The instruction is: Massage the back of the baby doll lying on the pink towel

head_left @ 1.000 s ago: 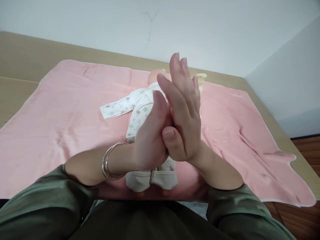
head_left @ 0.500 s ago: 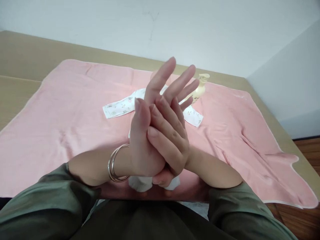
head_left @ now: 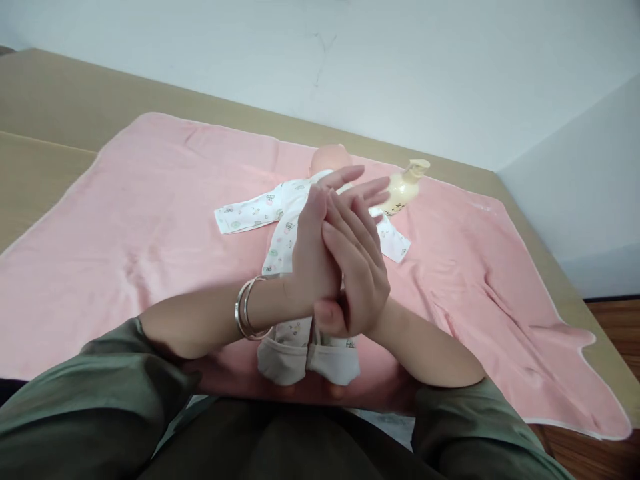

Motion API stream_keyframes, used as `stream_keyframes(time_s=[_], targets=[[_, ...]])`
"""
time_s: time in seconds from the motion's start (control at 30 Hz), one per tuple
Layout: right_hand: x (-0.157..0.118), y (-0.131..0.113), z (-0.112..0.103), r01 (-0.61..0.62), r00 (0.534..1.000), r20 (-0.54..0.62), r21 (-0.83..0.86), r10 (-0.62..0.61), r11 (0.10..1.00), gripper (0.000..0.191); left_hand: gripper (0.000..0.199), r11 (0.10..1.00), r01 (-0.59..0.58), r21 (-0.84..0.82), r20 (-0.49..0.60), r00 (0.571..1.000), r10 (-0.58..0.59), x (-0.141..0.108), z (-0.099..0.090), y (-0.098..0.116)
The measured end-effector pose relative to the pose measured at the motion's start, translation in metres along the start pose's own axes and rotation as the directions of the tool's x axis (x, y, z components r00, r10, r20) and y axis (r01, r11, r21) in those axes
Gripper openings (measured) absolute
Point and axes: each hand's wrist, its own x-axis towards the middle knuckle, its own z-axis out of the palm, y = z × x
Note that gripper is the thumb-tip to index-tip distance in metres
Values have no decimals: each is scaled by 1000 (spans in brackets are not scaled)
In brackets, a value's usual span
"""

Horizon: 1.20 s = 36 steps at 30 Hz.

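Observation:
My left hand (head_left: 317, 257), with thin bangles (head_left: 245, 308) at the wrist, is raised with its fingers stretched out and pointing away. Against its palm lies my right hand (head_left: 361, 270), fingers extended and slightly curved, thumb near the heel of the left hand. Nothing shows between the palms. Below and behind them, a doll (head_left: 330, 159) lies on a pink blanket (head_left: 165, 267). It wears a white printed top (head_left: 250, 208) with arms spread and white trousers (head_left: 283, 360). My hands and forearms hide its middle.
A cream pump bottle (head_left: 404, 190) stands on the blanket by the doll's right-hand sleeve in view. The blanket covers much of a wooden table (head_left: 55, 160), with a white wall (head_left: 250, 53) behind. Brown wooden flooring (head_left: 613, 327) shows at the right.
My hands have tilted forward and lowered, the right palm sliding over the left. The view has shifted a little, and more of the doll's head, top and trousers shows.

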Motion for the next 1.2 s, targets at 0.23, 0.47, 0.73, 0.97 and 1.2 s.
stream_keyframes(time_s=[0.23, 0.47, 0.73, 0.97, 1.2], targets=[[13, 29, 0, -206, 971, 129, 32, 200, 978, 58, 26, 977, 43, 207, -218, 976, 3, 81, -19, -51], [10, 65, 35, -409, 853, 310, -105, 420, 907, 62, 27, 910, 43, 413, -237, 970, 61, 111, -48, -115], [8, 129, 45, -571, 703, 394, -183, 592, 800, 66, 26, 838, 25, 545, -207, 973, 106, 108, -52, -123], [6, 96, 49, -553, 684, 355, -318, 638, 770, 69, 28, 861, -2, 508, -232, 963, 139, 102, -54, -132], [6, 74, 58, -335, 812, 420, -234, 406, 913, 63, 31, 867, -6, 499, -257, 954, 155, 99, -54, -137]])
